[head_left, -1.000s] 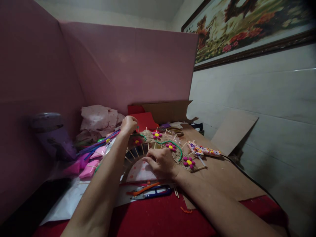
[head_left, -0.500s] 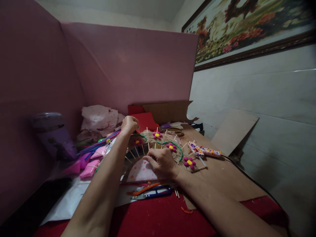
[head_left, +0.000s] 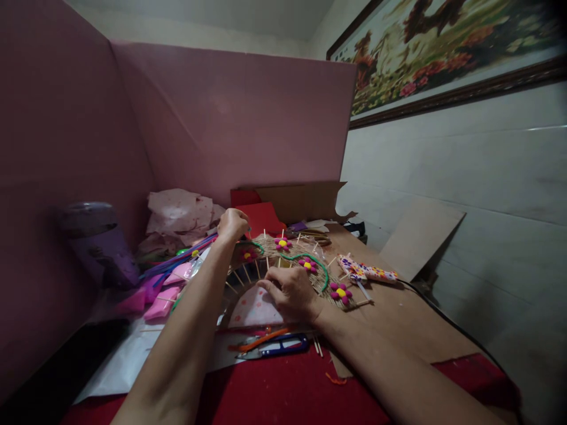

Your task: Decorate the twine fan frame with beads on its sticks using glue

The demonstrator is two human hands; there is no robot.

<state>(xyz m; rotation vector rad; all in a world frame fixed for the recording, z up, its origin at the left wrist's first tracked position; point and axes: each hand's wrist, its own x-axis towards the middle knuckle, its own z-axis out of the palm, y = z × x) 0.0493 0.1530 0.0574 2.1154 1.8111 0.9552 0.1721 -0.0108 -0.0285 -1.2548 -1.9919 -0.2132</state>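
Note:
A ring-shaped craft of tan twine woven around wooden sticks (head_left: 319,282) lies before me, with magenta-and-yellow flowers (head_left: 307,265) and a green fuzzy stem (head_left: 325,274) on its band. At the ring's far left edge, my left hand (head_left: 233,224) is closed in a pinch; a small bluish tip shows by its fingers, too small to name. My right hand (head_left: 290,289) is closed, its fingers curled down at the ring's inner edge near the stick ends. What lies inside its grip is hidden. My left forearm covers part of the ring's left side.
Blue-handled thread snips (head_left: 283,346) and an orange strip lie in front on the red cloth (head_left: 283,392). A patterned glue gun (head_left: 367,270) with a cord rests at right. Pink pieces (head_left: 162,304), pipe cleaners and a purple cylinder (head_left: 100,245) are left. Cardboard (head_left: 305,200) stands behind.
Both hands keep their places on the ring. Only a very slight shift of the whole view is visible.

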